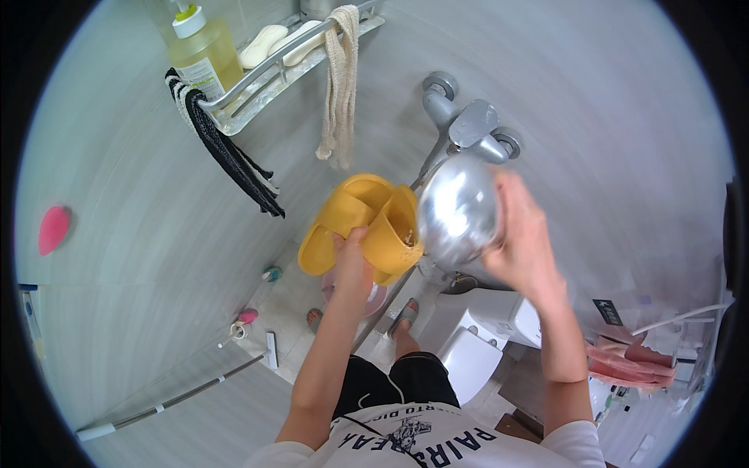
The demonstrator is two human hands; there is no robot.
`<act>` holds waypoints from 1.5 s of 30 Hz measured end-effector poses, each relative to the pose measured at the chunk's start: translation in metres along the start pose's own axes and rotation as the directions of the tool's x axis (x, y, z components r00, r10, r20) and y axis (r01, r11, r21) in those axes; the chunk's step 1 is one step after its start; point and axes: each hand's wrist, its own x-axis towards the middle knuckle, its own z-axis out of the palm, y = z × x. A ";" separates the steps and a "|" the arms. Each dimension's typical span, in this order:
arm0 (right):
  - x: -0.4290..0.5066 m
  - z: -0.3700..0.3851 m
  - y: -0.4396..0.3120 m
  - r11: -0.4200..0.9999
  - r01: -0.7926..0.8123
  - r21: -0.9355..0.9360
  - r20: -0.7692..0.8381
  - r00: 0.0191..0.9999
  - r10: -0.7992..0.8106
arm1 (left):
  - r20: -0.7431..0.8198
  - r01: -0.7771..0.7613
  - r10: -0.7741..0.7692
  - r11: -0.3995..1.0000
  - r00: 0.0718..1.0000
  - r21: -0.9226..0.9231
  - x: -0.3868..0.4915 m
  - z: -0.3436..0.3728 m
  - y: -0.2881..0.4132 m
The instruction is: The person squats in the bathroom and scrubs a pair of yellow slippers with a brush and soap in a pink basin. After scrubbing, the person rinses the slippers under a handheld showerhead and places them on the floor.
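Note:
My left hand point(353, 257) grips a pair of yellow slippers point(345, 210) held together in front of the wall. Close to their right side, my right hand point(518, 234) holds a shiny metal bowl point(459, 210) by its rim, with its rounded outside facing up. The bowl is tilted towards the slippers and slightly blurred. Small pale specks show on the strap of the right slipper. Below my left hand, a pink basin point(374, 299) on the floor is partly hidden. Above the bowl is a chrome mixer tap point(474, 126) on the wall.
A metal corner shelf point(257, 96) holds a pump bottle point(205, 52) and white soap bars point(263, 45); a beige cloth point(340, 88) and a black-and-white striped cloth point(225, 152) hang from it. A white toilet point(471, 357) stands lower right, a long-handled squeegee point(272, 351) lower left. Pink towels point(629, 365) hang right.

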 end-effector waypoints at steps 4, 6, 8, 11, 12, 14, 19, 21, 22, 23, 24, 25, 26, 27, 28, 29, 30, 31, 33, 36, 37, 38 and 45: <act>0.036 -0.024 0.045 0.971 -0.241 -0.007 -0.104 0.965 0.239 | -0.064 -0.012 0.012 1.000 0.998 -0.008 -0.009 -0.004 -0.001; 0.075 -0.029 0.071 0.982 -0.168 -0.089 -0.120 0.980 0.157 | -0.075 0.000 0.000 1.000 0.997 -0.002 -0.014 -0.010 -0.002; 0.116 -0.026 0.091 0.990 -0.070 -0.122 -0.081 0.995 0.060 | -0.088 -0.009 0.009 1.000 0.996 0.001 -0.021 -0.022 -0.002; 0.159 0.001 0.091 0.993 -0.055 -0.105 0.104 0.992 0.066 | -0.116 0.003 -0.008 0.999 0.993 -0.043 -0.028 -0.039 0.002; 0.167 0.010 0.089 0.993 -0.068 -0.100 0.186 0.979 0.086 | -0.126 0.014 -0.022 0.998 0.992 -0.067 -0.031 -0.044 0.002; 0.179 0.024 0.097 0.983 -0.077 -0.168 0.320 0.939 0.128 | -0.075 0.010 -0.019 0.993 0.997 -0.118 -0.030 -0.058 -0.001; 0.163 0.040 0.085 0.943 -0.003 -0.333 0.170 0.983 0.063 | -0.023 0.026 -0.031 0.982 0.999 -0.186 -0.031 -0.074 0.002; 0.138 0.031 0.037 0.990 -0.009 -0.141 -0.136 0.991 -0.011 | -0.027 0.013 -0.018 0.983 0.999 -0.183 -0.034 -0.076 0.011; 0.124 0.028 0.026 0.986 0.097 -0.136 -0.277 0.952 -0.132 | -0.084 -0.002 -0.013 0.984 0.996 -0.179 -0.034 -0.073 0.013; 0.107 0.026 0.018 0.970 0.193 -0.149 -0.411 0.880 -0.238 | -0.139 -0.010 -0.014 0.985 0.990 -0.170 -0.036 -0.068 0.016; 0.079 0.025 0.008 0.990 0.126 -0.065 -0.450 0.882 -0.142 | -0.193 -0.014 -0.017 0.987 0.981 -0.158 -0.036 -0.067 0.019; 0.050 0.031 -0.004 0.997 0.069 0.046 -0.484 0.874 -0.038 | -0.072 -0.006 -0.008 0.982 0.997 -0.187 -0.032 -0.083 0.021; 0.022 0.036 -0.008 0.993 0.050 0.103 -0.470 0.883 0.005 | 0.067 0.029 -0.015 0.976 0.998 -0.217 -0.022 -0.103 0.017; -0.007 0.045 -0.009 0.986 0.030 0.165 -0.458 0.888 0.049 | 0.205 0.065 -0.015 0.969 0.979 -0.239 -0.013 -0.116 0.017; -0.038 0.058 -0.005 0.979 -0.077 0.187 -0.369 0.918 0.142 | -0.055 -0.029 0.032 0.999 0.998 0.046 -0.003 -0.118 0.016; -0.070 0.068 -0.001 0.962 -0.184 0.201 -0.278 0.931 0.236 | -0.088 -0.036 0.047 0.992 0.995 0.121 -0.008 -0.116 0.018; -0.107 0.075 0.007 0.927 -0.289 0.239 -0.193 0.922 0.336 | -0.107 -0.044 0.065 0.982 0.992 0.186 -0.006 -0.108 0.018; -0.134 0.082 0.017 0.887 -0.367 0.282 -0.119 0.904 0.411 | -0.113 -0.082 0.114 0.964 0.987 0.251 0.004 -0.097 0.021; -0.179 0.084 0.020 0.737 -0.564 0.372 -0.038 0.784 0.620 | -0.104 -0.124 0.175 0.919 0.979 0.374 0.006 -0.106 0.011; -0.224 0.096 0.029 0.649 -0.649 0.398 0.067 0.726 0.685 | -0.085 0.000 0.024 0.963 0.996 0.271 0.027 -0.129 -0.005; -0.237 0.105 0.032 0.570 -0.697 0.434 0.136 0.676 0.724 | -0.013 0.095 -0.094 0.985 0.996 0.144 0.016 -0.128 -0.011; -0.246 0.114 0.034 0.573 -0.692 0.439 0.148 0.685 0.713 | 0.072 0.195 -0.196 0.981 0.978 0.022 0.006 -0.126 -0.018; -0.249 0.163 -0.036 0.352 -0.731 0.585 0.588 0.681 0.437 | -0.132 -0.115 0.124 0.991 0.983 0.074 -0.039 -0.070 -0.064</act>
